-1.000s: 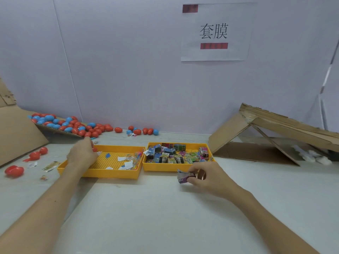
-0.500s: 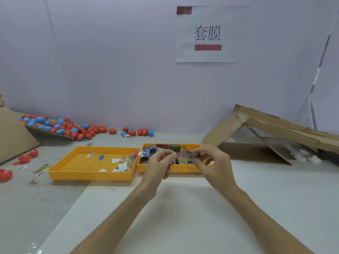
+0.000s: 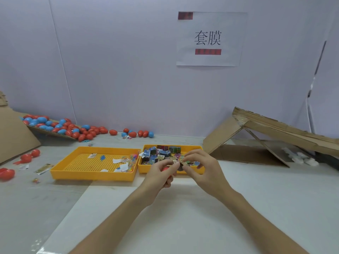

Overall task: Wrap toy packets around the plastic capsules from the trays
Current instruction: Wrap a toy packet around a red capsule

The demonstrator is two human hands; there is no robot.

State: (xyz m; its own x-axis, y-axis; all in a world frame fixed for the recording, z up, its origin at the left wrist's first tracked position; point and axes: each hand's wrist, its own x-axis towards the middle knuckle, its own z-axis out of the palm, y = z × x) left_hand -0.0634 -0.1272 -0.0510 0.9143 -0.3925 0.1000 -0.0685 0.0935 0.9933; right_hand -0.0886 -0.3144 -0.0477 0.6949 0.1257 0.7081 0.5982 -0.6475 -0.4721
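Your left hand held the red capsule, fingers curled round it; your right hand pinched the packet just above it, between both hands.

I'm looking at a pale lilac wall filling the far side, a white paper sign hanging right of centre. A whitish table is stretching near; folded cardboard is leaning far right, a cardboard sheet far left.
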